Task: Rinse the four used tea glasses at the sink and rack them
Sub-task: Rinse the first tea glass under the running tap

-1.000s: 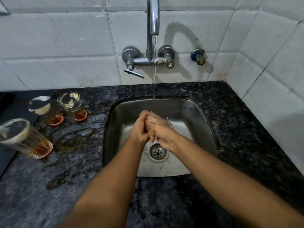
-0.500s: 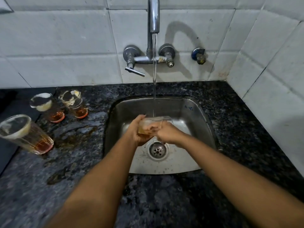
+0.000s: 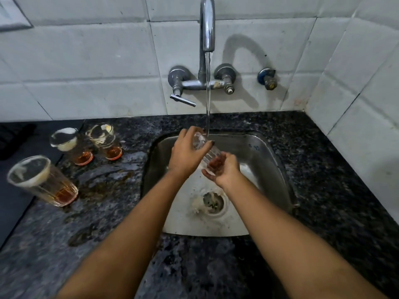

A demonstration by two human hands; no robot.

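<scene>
Clear ribbed glass under the running tap (image 3: 207,22) — the first tea glass (image 3: 207,152) is tilted over the steel sink (image 3: 265,160), mouth up toward twelve o'clock into the stream, so this looks like the rinse step, with no rack in view. The left hand (image 3: 187,153) wraps the upper wall while the right hand (image 3: 224,172) cups and grips the base at five o'clock. Three used glasses (image 3: 44,182) wait on the wet table (image 3: 108,212) at nine o'clock — next, I'd judge, tip this one out.
</scene>
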